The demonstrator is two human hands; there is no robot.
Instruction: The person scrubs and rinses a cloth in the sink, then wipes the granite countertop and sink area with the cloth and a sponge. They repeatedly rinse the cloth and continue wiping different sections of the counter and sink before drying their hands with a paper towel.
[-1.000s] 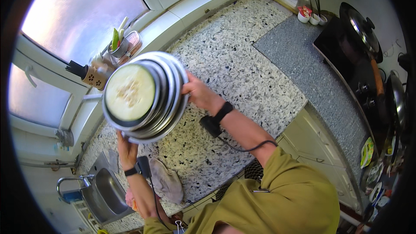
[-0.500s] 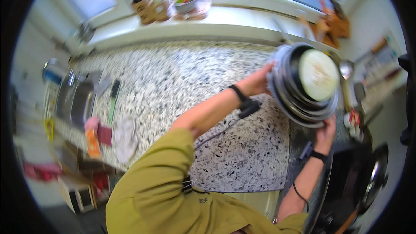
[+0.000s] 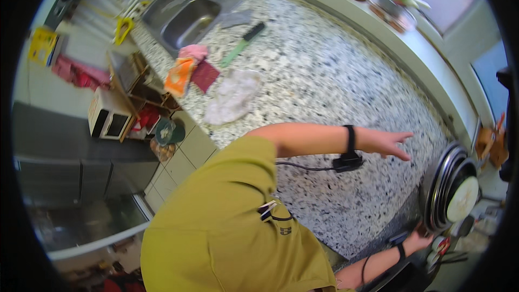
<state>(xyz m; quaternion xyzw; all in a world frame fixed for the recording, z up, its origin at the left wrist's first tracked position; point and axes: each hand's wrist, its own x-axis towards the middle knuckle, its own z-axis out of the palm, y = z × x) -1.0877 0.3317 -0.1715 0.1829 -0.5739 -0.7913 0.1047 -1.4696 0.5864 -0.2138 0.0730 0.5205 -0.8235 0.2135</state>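
Note:
A nested stack of round metal bowls (image 3: 434, 197), with a dark one inside, is tilted at the right end of the counter. On top of it lies a whitish round piece (image 3: 463, 199) with a worn-looking middle. Stretched over the speckled countertop, my left hand (image 3: 385, 142) is open, fingers spread, apart from the stack's rim. My right hand (image 3: 419, 239) is at the near edge of the stack, its fingers against the rim and partly hidden. Both wrists wear black bands with a small device.
A steel sink (image 3: 192, 24) is at the far left of the counter. Nearer lie a green-handled knife (image 3: 243, 43), coloured cloths (image 3: 181, 75) and a white cloth (image 3: 233, 97). A windowsill holding a bowl (image 3: 390, 2) runs along the back; a wooden block (image 3: 489, 143) stands behind the stack.
My left hand has let go of the bowl stack and moved left of it. The stack is farther into the right corner, with my right hand still at it. The view has swung left.

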